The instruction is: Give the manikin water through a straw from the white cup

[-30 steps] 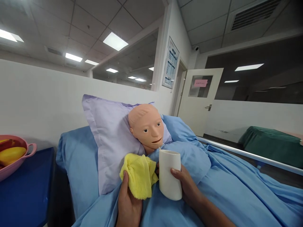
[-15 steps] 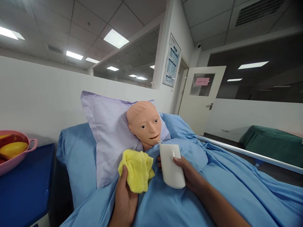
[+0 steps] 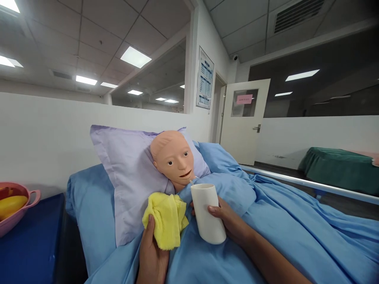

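A manikin's head [image 3: 173, 154] lies on a lilac pillow [image 3: 127, 177], its mouth slightly parted. My right hand [image 3: 223, 217] is wrapped round a white cup [image 3: 207, 215], thumb on its near side. The cup leans a little, and a short straw tip [image 3: 192, 182] sticks up over its rim, close below the manikin's chin. What is inside the cup is hidden. In my left hand [image 3: 152, 246] is a crumpled yellow towel [image 3: 166, 221], pinched under the thumb beside the cup. Both hands are over the blue quilt [image 3: 237, 264] at the manikin's chest.
At the left, a pink basket [image 3: 13, 227] with yellow fruit stands on a blue tabletop [image 3: 32, 248]. A white bed rail [image 3: 296, 183] runs along the far right side. Beyond it are a green-covered piece of furniture [image 3: 337, 169] and an open door [image 3: 239, 138].
The cup has come down slightly, away from the manikin's mouth, and its rim now shows. The towel stays in my left hand. The whole view has shifted a little.
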Tool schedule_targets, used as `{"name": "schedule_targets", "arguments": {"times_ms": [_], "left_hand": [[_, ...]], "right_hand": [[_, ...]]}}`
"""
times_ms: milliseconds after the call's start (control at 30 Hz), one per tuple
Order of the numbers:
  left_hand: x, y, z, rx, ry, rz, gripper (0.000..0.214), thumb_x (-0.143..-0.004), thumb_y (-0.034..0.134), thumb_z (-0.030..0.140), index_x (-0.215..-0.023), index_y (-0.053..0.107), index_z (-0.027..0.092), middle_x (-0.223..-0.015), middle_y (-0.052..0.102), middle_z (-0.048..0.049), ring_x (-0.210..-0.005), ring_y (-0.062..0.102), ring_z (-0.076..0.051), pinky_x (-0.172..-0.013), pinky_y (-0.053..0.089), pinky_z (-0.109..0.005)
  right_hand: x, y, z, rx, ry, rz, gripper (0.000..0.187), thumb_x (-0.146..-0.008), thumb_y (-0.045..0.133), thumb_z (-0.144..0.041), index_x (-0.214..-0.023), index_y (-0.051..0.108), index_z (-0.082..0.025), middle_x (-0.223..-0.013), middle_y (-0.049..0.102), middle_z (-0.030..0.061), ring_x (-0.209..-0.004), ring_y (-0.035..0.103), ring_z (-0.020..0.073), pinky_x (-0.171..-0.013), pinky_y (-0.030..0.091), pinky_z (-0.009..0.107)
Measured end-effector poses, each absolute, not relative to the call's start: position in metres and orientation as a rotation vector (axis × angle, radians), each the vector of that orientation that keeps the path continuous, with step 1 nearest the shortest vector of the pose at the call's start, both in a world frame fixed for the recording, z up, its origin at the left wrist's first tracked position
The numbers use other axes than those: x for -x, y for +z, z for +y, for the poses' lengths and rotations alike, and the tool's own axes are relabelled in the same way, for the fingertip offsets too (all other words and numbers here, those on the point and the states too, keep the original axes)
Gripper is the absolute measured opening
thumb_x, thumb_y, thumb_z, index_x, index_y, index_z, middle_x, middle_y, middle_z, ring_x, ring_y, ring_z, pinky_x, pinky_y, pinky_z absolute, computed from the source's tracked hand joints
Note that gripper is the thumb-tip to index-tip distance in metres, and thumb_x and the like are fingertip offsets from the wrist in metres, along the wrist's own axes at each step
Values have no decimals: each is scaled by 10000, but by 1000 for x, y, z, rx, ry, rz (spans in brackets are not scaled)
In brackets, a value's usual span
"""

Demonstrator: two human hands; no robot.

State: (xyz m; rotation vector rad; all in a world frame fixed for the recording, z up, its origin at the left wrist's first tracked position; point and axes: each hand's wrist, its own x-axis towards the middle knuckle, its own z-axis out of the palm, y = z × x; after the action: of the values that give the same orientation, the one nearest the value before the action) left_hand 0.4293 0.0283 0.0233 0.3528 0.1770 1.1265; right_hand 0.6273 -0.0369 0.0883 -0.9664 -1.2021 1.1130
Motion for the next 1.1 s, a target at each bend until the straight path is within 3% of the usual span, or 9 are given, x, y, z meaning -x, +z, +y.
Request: {"name": "schedule_targets", "arguments": {"times_ms": [1100], "left_hand": [[-425,42,15,-294,1119,286,525,-922,594,315,-1422,473,212,-1317,621,-123,-1218,587,-275,-1121,421,-431]], "right_hand": [[-622,92,-40,1032,1078,-1244,625,-701,753,-552,-1157,549,-176,-1008,669,116,-841,630,238,-676,512,335]]}}
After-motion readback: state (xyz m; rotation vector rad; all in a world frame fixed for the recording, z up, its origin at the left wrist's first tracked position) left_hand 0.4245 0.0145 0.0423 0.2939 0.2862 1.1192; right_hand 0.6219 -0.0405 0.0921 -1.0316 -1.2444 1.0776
